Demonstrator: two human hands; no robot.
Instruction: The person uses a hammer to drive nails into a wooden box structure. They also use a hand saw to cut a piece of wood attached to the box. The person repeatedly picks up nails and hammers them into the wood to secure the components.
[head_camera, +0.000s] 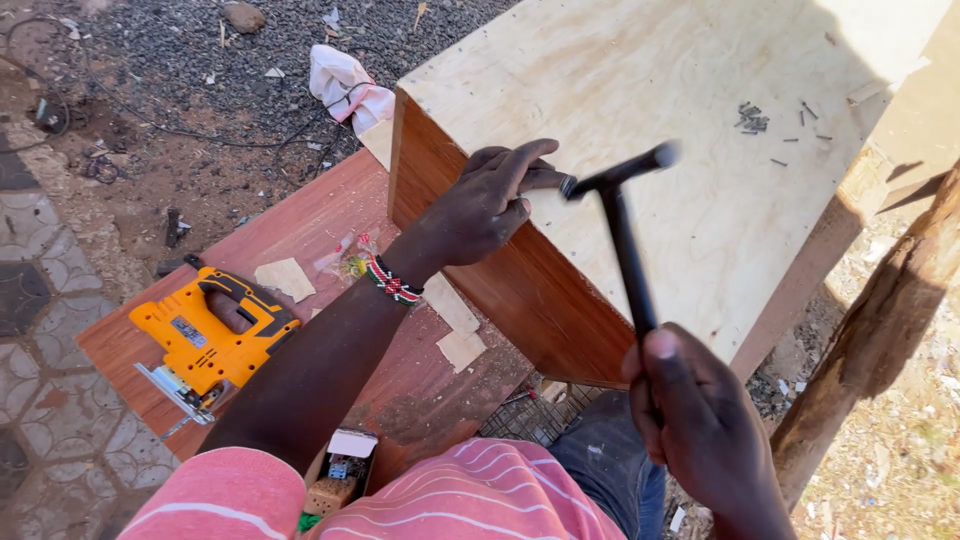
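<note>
Plywood panel (700, 150) over gravel yard (180, 90)

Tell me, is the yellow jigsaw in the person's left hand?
No, the jigsaw lies alone on the reddish board, while the left hand rests on the plywood box.

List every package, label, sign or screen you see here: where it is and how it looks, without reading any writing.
Label on the jigsaw: small grey rectangular plate on the yellow-orange body, lying on the red-brown board.
Small box: at the board's near edge, open, white flap, bluish contents.
Clear wrapper: crumpled, near the left hand's wrist.
</note>
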